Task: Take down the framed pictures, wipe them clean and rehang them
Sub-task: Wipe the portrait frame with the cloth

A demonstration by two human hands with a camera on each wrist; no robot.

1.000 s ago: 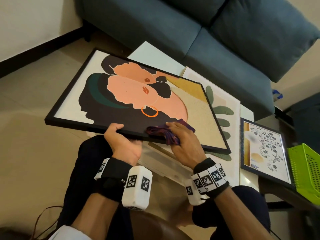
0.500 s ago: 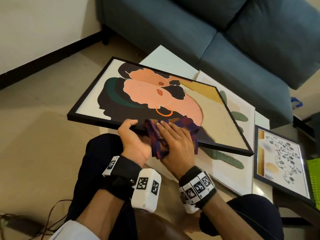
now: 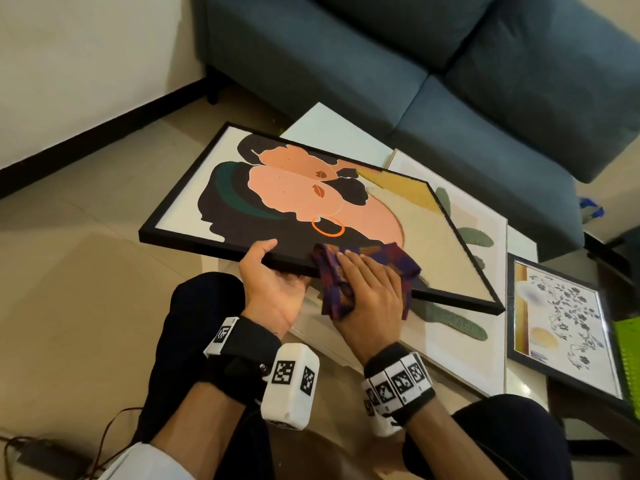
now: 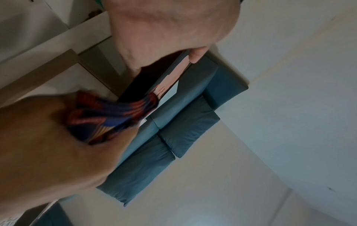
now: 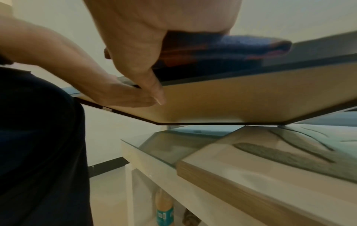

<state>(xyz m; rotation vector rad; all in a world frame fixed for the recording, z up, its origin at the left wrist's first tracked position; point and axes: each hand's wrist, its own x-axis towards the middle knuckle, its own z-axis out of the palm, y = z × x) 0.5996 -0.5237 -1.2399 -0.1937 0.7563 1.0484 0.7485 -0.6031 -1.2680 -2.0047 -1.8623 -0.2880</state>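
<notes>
A large black-framed picture (image 3: 277, 206) of two peach faces is tilted above the low table. My left hand (image 3: 273, 282) grips its near edge, thumb on top and fingers beneath (image 5: 123, 94). My right hand (image 3: 367, 289) lies with straight fingers on a purple patterned cloth (image 3: 391, 261), pressing it onto the glass and over the near frame edge. The cloth (image 4: 108, 116) looks blurred in the left wrist view; it shows as a folded wad (image 5: 241, 45) under my palm in the right wrist view. The picture's brown back (image 5: 222, 100) shows from below.
A light-framed leaf picture (image 3: 464, 289) lies under it on the glass-topped table (image 5: 154, 146). A black-framed floral picture (image 3: 568, 327) lies at right beside a green basket (image 3: 628, 355). A blue sofa (image 3: 450, 81) stands behind. A bottle (image 5: 164, 209) stands under the table.
The right hand slid the cloth left along the near edge towards the left hand, then slightly right again. The left hand kept its grip on the frame. The view shifted.
</notes>
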